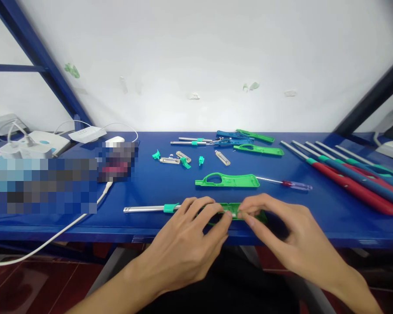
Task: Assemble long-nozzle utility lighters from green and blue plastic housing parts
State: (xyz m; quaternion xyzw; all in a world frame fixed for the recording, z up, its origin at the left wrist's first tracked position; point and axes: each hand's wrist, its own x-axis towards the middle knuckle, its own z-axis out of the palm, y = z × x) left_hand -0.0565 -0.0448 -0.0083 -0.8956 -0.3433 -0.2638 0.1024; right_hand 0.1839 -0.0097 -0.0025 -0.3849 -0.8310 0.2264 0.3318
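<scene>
Near the front edge of the blue table lies a green plastic shell (232, 206) with its hollow side up, and a silver metal rod (144, 209) with a teal collar (170, 208) extends from it to the left. My left hand (190, 240) rests over the rod and the shell's left part, fingers bent and closed on them. My right hand (288, 235) pinches at the shell's middle, thumb against fingertips; what is between them is too small to make out. Just behind, a second green shell half (229, 180) lies flat, with a screwdriver (296, 186) at its right.
Small clear tubes (222, 158) and teal clips (201, 160) lie mid-table. Blue and green shells (258, 150) with rods are behind. Several red and blue assembled handles (350, 185) lie right. A white cable (62, 229), power strip (39, 144) and blurred items are left.
</scene>
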